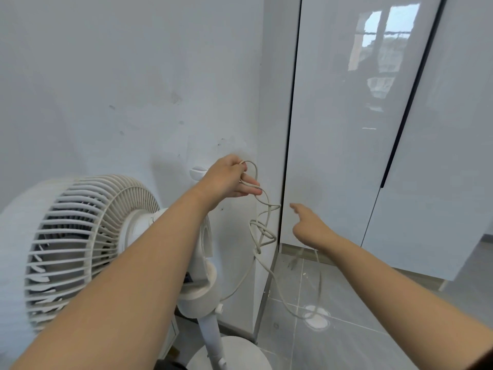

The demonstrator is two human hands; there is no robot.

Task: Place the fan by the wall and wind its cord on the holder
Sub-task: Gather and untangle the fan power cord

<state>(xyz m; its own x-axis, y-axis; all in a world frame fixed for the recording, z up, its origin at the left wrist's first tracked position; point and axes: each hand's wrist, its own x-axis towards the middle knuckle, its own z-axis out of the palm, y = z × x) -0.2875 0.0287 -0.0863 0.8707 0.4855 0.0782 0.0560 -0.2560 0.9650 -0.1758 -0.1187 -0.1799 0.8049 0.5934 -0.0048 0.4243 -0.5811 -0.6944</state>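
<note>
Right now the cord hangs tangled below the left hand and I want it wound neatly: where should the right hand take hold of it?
Probably pinch the cord on the strand running from the tangled loops to the floor, coming from the right, the side of the right hand. The left hand grips the top loop beside the holder.

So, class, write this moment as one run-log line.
fan: standing by wall | cord: loop held in left hand beside holder, rest hanging | right hand: extended toward cord | holder: visible part bare
</note>
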